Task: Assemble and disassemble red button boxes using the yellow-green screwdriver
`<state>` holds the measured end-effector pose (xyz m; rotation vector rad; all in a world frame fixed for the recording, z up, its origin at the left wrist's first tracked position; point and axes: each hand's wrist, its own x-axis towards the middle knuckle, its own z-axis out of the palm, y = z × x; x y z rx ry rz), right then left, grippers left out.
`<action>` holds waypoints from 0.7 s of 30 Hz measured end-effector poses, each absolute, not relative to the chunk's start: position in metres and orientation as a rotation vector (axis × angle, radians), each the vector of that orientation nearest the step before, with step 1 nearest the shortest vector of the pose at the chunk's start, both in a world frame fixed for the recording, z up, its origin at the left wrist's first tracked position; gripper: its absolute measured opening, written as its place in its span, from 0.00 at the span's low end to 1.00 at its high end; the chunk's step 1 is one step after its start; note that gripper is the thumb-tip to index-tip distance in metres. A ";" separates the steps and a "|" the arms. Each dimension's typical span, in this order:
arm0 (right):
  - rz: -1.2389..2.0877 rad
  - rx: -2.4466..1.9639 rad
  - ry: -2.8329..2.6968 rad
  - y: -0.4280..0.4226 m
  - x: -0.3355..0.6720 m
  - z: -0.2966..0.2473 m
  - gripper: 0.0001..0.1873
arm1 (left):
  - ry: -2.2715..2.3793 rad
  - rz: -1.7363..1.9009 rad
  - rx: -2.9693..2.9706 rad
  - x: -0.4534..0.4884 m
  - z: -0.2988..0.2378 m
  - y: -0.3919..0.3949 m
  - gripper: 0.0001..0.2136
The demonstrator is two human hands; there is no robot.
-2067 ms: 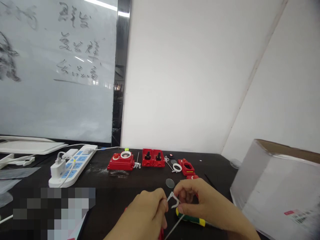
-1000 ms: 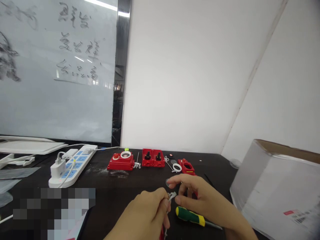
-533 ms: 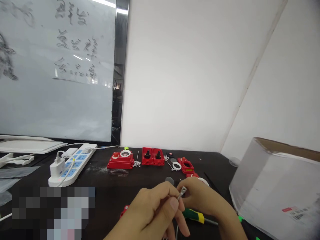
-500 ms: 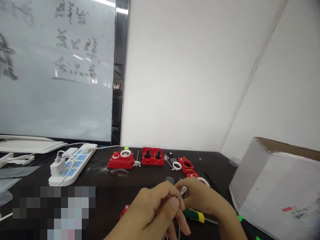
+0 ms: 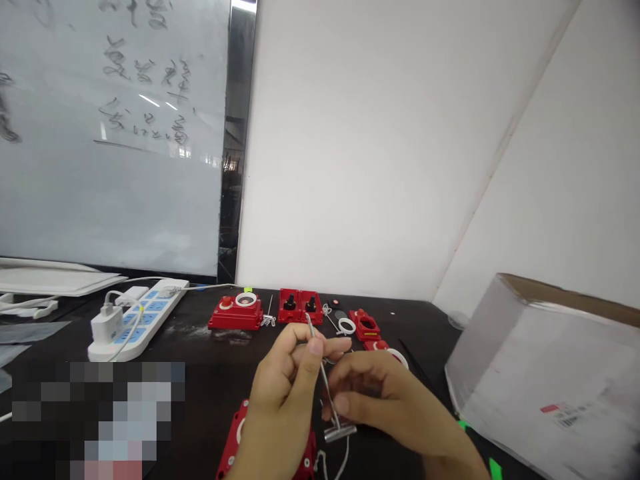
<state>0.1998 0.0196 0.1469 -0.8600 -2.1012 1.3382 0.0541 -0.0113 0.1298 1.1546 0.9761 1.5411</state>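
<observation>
Since prev. frame: both hands raised higher above the bench; metal pin now shows nearly upright, tip up, small T-shaped crossbar at lower end.

L hand: narrow pinch, thumb + fingers on pin's upper part. R hand: fingers curled, just right of pin's lower half; whether they touch pin, cannot tell. Thin white cord lies directly below crossbar, beneath grip.

Below L hand: open red enclosure, partly hidden by wrist. Ahead of grip on black bench, well apart from hands: red push-button box, paired red boxes w/ black knobs, white ring, red housing. Far L of grip: white power strip. Right of grip: large white-wrapped carton.
</observation>
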 end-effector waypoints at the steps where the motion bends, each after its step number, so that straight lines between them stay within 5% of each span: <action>1: 1.315 -0.893 -2.090 0.021 0.199 0.145 0.10 | 0.972 1.553 1.163 0.055 0.128 -0.010 0.10; 9: 1.212 -1.335 -1.944 0.059 0.231 0.090 0.12 | 1.426 1.075 1.817 0.051 0.104 0.006 0.17; 13: 1.067 -1.533 -1.933 0.063 0.233 0.040 0.07 | 1.586 0.461 2.125 0.057 0.065 0.008 0.33; 21: 0.455 -1.862 -2.020 0.050 0.215 0.022 0.08 | 1.804 0.382 2.287 0.059 0.014 0.012 0.40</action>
